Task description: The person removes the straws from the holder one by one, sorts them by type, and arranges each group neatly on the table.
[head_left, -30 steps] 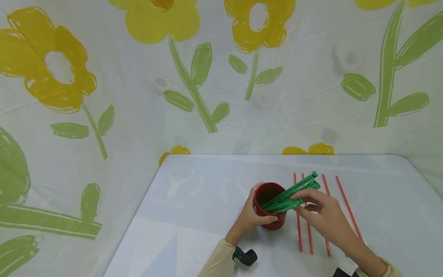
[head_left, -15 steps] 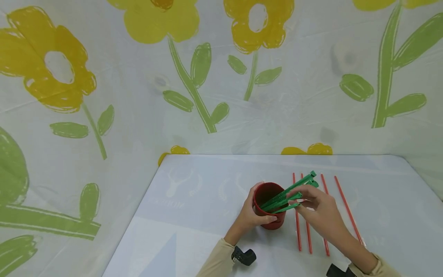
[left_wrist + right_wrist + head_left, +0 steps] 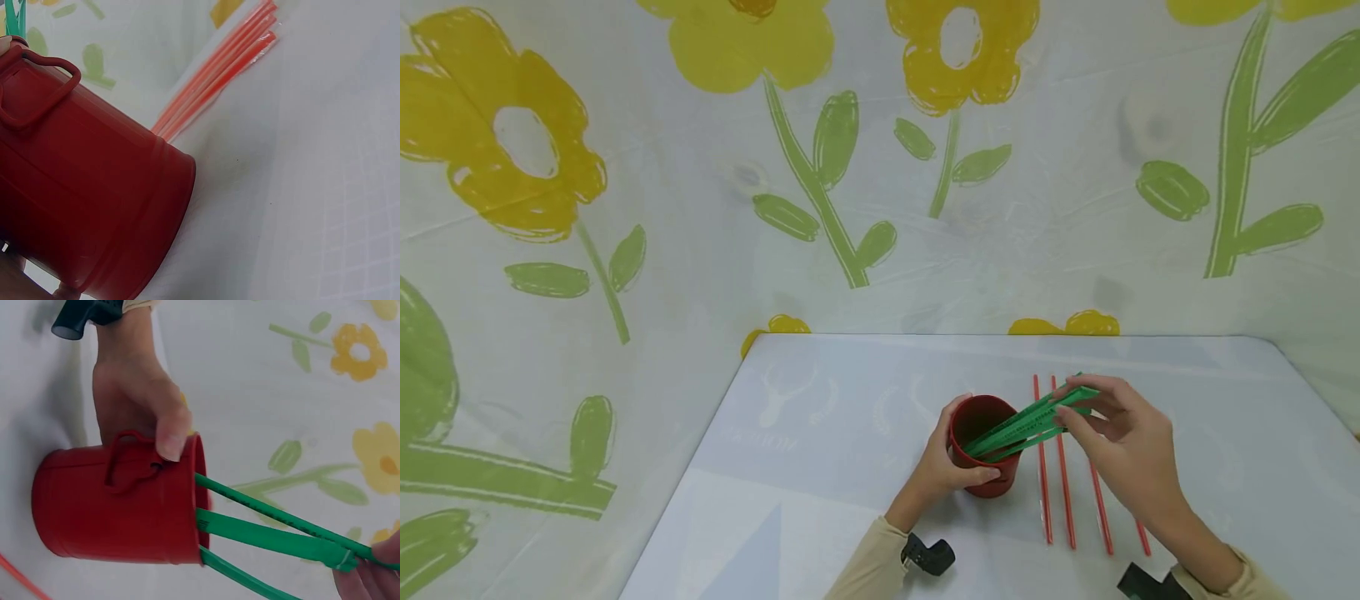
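Note:
My left hand point(image 3: 942, 468) grips a small red metal bucket point(image 3: 997, 483) round its side, thumb by the rim. The bucket's wire handle point(image 3: 112, 464) hangs at its side in the right wrist view. Several long green wrapped straws point(image 3: 1011, 431) lean out of the mouth toward the right, their lower ends hidden inside. At their outer ends, my right hand point(image 3: 1131, 446) pinches them between thumb and fingers. Its fingertips point(image 3: 390, 550) also show in the right wrist view, where a lower green straw point(image 3: 244, 579) runs out of frame.
On the white table point(image 3: 820, 467), several red straws point(image 3: 1066, 492) in clear wrappers lie side by side, right of the bucket and partly beneath my right arm. A flower-printed cloth point(image 3: 1060, 208) hangs behind the table's back edge.
My right hand has moved up and to the right along the green straws, and their outer ends are drawn closer together. The left hand and bucket have barely moved.

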A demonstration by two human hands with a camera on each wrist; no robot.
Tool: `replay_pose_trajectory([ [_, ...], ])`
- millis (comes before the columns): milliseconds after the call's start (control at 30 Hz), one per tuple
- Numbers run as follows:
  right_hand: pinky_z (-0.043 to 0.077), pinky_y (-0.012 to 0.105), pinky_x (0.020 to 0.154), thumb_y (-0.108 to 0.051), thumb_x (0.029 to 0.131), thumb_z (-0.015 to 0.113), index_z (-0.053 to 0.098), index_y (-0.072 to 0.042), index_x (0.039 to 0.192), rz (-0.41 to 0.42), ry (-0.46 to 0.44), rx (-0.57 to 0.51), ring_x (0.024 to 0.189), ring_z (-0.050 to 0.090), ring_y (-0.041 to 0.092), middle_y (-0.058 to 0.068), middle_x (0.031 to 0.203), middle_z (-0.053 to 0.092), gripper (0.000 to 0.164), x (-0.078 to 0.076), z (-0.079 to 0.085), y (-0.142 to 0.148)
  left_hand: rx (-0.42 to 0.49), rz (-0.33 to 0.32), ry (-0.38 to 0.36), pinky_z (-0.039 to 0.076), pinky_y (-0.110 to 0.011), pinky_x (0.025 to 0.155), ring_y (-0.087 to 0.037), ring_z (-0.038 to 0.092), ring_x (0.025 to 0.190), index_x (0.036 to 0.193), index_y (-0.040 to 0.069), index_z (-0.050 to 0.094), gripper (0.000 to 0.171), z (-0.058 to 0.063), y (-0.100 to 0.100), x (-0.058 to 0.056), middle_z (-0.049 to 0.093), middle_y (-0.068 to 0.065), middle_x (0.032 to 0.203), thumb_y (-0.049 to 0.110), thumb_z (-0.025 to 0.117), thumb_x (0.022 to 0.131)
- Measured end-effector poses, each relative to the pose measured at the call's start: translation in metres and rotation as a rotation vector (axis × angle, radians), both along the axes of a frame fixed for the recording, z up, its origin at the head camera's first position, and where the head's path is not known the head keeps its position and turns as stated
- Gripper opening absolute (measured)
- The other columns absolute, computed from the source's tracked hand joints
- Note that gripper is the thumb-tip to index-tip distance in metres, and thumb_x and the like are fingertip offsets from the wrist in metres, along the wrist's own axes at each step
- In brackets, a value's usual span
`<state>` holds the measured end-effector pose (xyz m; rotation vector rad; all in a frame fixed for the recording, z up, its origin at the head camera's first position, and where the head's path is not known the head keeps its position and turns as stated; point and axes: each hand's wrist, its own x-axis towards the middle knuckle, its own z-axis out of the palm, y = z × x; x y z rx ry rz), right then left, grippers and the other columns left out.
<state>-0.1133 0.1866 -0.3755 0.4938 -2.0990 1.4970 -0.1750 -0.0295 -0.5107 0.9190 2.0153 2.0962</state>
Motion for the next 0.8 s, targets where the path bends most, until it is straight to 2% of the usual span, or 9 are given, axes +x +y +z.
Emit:
replay_pose_trajectory([
  [267,0.052,0.019,0.076,0.024,0.074,0.063,0.058,0.011,0.113,-0.102,0.000,-0.081,0.088,0.065,0.011,0.009,0.095,0.064,0.041,0.002,0.018,0.006,0.012,-0.035,-0.012,0.045,-0.034,0.096,-0.030,0.037,0.129,0.146,0.006,0.021,0.090,0.023,-0.002,0.009,0.039,-0.017,0.141,0.023,0.077,0.077],
  [367,0.052,0.018,0.076,0.024,0.074,0.062,0.057,0.012,0.114,-0.133,0.019,-0.075,0.085,0.066,0.011,0.006,0.094,0.064,0.042,0.004,0.023,0.008,0.007,-0.028,-0.009,0.045,-0.033,0.096,-0.028,0.038,0.128,0.146,0.010,0.022,0.090,0.017,-0.001,0.006,0.040,-0.013,0.141,0.025,0.077,0.077],
  [433,0.052,0.018,0.074,0.025,0.074,0.061,0.055,0.013,0.114,-0.128,0.032,-0.119,0.083,0.066,0.011,0.006,0.093,0.065,0.043,0.005,0.026,0.010,0.006,-0.021,-0.005,0.045,-0.034,0.095,-0.025,0.039,0.128,0.146,0.014,0.023,0.089,0.010,-0.001,0.003,0.041,-0.009,0.141,0.027,0.078,0.076],
  [567,0.054,0.021,0.070,0.028,0.073,0.058,0.049,0.015,0.115,-0.038,0.105,-0.295,0.081,0.066,0.016,0.012,0.092,0.066,0.044,0.004,0.031,0.014,0.013,-0.017,-0.003,0.045,-0.035,0.096,-0.024,0.039,0.128,0.145,0.021,0.024,0.088,0.000,0.000,-0.001,0.041,-0.004,0.141,0.029,0.078,0.076],
  [667,0.055,0.024,0.070,0.031,0.072,0.054,0.045,0.015,0.115,0.071,0.175,-0.462,0.080,0.066,0.021,0.018,0.090,0.066,0.047,0.002,0.033,0.018,0.020,-0.021,-0.002,0.046,-0.037,0.095,-0.025,0.038,0.129,0.145,0.023,0.025,0.087,-0.001,0.000,-0.001,0.041,-0.003,0.141,0.029,0.078,0.076],
  [800,0.055,0.026,0.071,0.034,0.069,0.051,0.043,0.014,0.115,0.146,0.233,-0.591,0.079,0.066,0.025,0.023,0.088,0.066,0.051,0.000,0.037,0.024,0.023,-0.022,0.008,0.046,-0.038,0.095,-0.028,0.037,0.129,0.145,0.021,0.024,0.087,0.000,0.000,0.000,0.040,-0.005,0.142,0.028,0.078,0.077],
])
